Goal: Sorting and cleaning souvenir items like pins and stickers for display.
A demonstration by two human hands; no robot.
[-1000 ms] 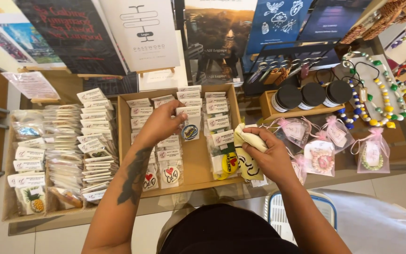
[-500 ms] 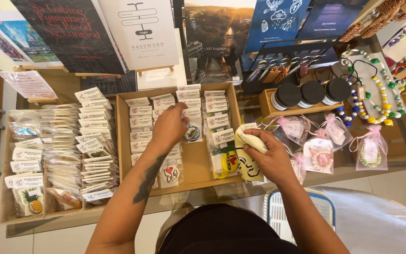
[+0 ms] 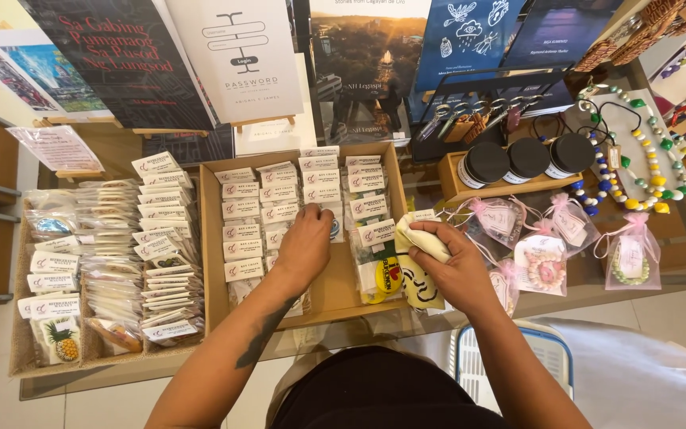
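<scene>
The counter (image 3: 680,262) carries a display, and the open cardboard box (image 3: 214,262) at its middle serves as the landmark. Behind the box stand books on small easels, among them a dark book (image 3: 121,63) and a white book (image 3: 240,56). To the left of the box sits a woven tray (image 3: 19,349) crowded with carded packets in clear sleeves; one at its front corner shows a pineapple charm (image 3: 63,343). To the right of the box, a wooden holder (image 3: 450,187) keeps three black-lidded jars (image 3: 527,157), and nearer the counter's front edge lie pink-ribboned gift pouches (image 3: 545,258). Far right of the box, bead necklaces (image 3: 645,171) are spread out.

Inside the box, rows of white-carded keychain packets (image 3: 267,210) stand upright. The left hand (image 3: 305,246) reaches into the box, fingers curled down onto the packets in the middle rows; whether it actually pinches one cannot be told. At the box's right wall, the right hand (image 3: 460,268) is closed around a cream cloth bundle (image 3: 421,238), which rests just above a yellow-printed packet (image 3: 387,278) leaning in the box's right-hand row.
</scene>
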